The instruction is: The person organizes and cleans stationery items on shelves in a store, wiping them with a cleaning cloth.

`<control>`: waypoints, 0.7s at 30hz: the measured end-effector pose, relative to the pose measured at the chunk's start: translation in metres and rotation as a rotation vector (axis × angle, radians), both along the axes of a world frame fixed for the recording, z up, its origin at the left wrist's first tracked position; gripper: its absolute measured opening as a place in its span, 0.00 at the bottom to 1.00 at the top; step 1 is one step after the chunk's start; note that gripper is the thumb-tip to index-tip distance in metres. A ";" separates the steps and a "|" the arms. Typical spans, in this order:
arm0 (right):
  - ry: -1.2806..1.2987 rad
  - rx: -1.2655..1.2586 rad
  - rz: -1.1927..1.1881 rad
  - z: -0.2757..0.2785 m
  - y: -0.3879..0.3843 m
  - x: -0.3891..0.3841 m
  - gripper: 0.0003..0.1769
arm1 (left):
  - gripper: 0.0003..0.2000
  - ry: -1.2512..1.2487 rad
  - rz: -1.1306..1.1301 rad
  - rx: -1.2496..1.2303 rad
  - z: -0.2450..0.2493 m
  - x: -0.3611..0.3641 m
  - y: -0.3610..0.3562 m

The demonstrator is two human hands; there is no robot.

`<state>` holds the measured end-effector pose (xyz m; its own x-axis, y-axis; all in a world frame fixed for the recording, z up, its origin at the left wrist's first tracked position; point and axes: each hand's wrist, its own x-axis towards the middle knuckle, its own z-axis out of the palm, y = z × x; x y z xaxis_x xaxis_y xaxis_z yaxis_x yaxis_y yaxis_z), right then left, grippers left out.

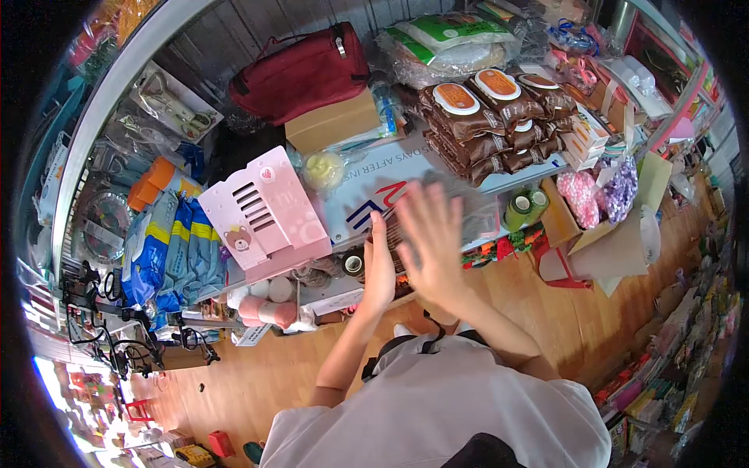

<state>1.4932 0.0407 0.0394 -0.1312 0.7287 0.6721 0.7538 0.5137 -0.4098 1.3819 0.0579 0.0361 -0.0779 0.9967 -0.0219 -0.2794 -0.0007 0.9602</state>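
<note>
My left hand (379, 265) is raised upright at the front edge of the shelf, its palm turned toward the other hand and nothing visible in it. Just to its right, my right hand (429, 242) has its fingers spread, a little blurred, over the shelf's light blue board (343, 204) with printed letters. A pink box (269, 210) with slots and a bear picture stands left of my hands. Behind and right lie stacked brown wipe packs (476, 117). A dark roll (353, 264) is beside my left hand.
A red bag (304, 74) and a cardboard box (331, 123) sit at the back. Blue packs (168, 242) are on the left. Green rolls (524, 209) and an open carton (569, 222) stand right. Below is wooden floor (234, 382).
</note>
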 end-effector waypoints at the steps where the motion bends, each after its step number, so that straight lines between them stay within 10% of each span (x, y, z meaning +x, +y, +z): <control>1: -0.031 -0.031 0.119 -0.004 -0.006 -0.013 0.38 | 0.29 0.488 0.067 0.355 -0.074 -0.011 -0.002; 7: -0.104 -0.030 0.095 -0.004 -0.007 0.000 0.37 | 0.31 -0.287 -0.016 -0.083 -0.020 -0.009 -0.019; 12: 0.142 0.051 0.008 -0.001 0.013 0.017 0.31 | 0.29 -0.341 0.031 -0.154 -0.016 -0.017 -0.027; 15: -0.103 -0.047 0.258 -0.007 -0.022 -0.007 0.37 | 0.30 0.223 0.154 0.148 -0.067 -0.024 -0.026; 18: 0.125 -0.210 0.556 -0.021 -0.027 -0.019 0.34 | 0.30 0.133 0.014 0.110 -0.063 -0.027 -0.036; 21: -0.070 0.030 0.090 -0.001 0.002 0.010 0.33 | 0.31 -0.233 -0.034 -0.082 -0.042 -0.009 -0.034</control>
